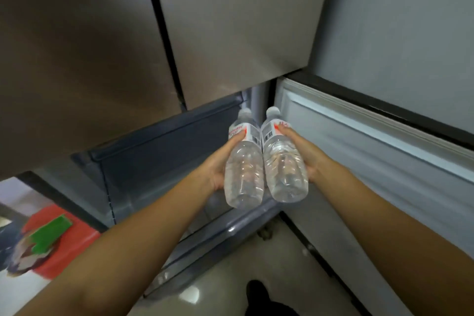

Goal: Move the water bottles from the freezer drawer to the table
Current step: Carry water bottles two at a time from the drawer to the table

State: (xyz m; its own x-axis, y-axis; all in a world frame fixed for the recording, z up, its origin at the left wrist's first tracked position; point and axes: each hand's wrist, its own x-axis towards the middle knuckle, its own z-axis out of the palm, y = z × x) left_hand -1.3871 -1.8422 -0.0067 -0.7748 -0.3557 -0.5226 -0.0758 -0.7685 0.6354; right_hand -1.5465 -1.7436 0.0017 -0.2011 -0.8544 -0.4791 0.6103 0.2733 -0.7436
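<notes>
Gripping bottles (pixel 264 159), hands (pixel 218 161) half hidden

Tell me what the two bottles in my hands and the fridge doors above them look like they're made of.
The two clear water bottles, one in the left hand and one in the right hand, look like thin, glossy, see-through plastic with ribbed walls. The grey upper fridge doors seem brushed metal, judging by their soft streaked sheen.

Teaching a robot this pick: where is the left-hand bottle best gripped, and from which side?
Grip the left bottle at mid-body below the label, from its outer left side as the left hand does; the right bottle touches its inner side.
</notes>
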